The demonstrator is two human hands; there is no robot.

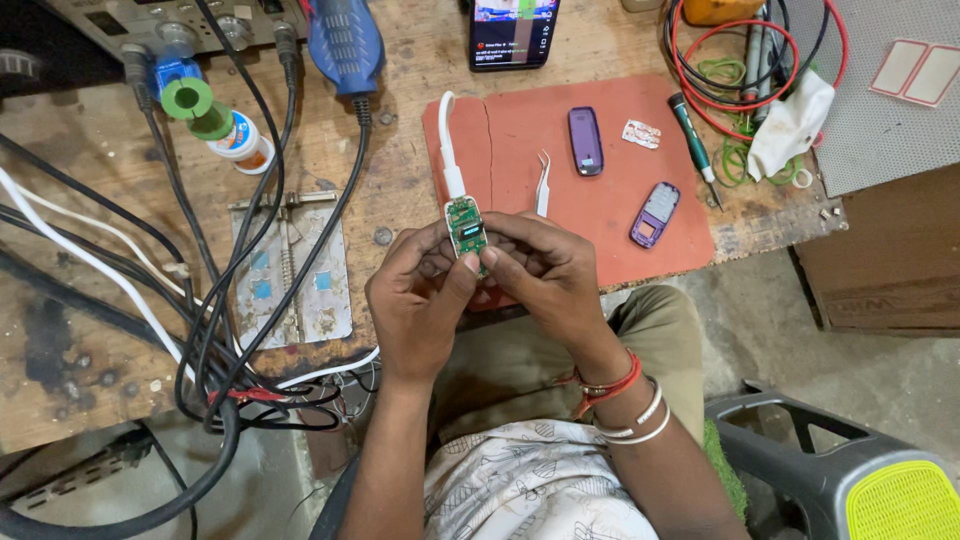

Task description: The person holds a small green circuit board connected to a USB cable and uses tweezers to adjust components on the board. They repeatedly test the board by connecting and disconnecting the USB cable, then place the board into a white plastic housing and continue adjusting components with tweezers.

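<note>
My left hand point(418, 300) and my right hand point(545, 275) together pinch a small green circuit board point(466, 227) with a tiny lit display. A white cable point(447, 140) is plugged into its top end and runs up over the red work mat point(600, 190). Both thumbs press on the board's lower end. Metal tweezers point(542, 182) lie on the mat just right of the board. A purple phone back cover point(585, 140) and a purple front housing with keypad point(655, 214) rest further right on the mat.
A smartphone point(513, 32) with a lit screen lies at the top. A screwdriver point(695, 145), red and black leads point(700, 70) and a white cloth point(790, 125) sit right. Black cables point(215, 300), a metal holder plate point(290, 270) and a solder spool point(190, 100) crowd the left. A plastic stool point(850, 470) stands lower right.
</note>
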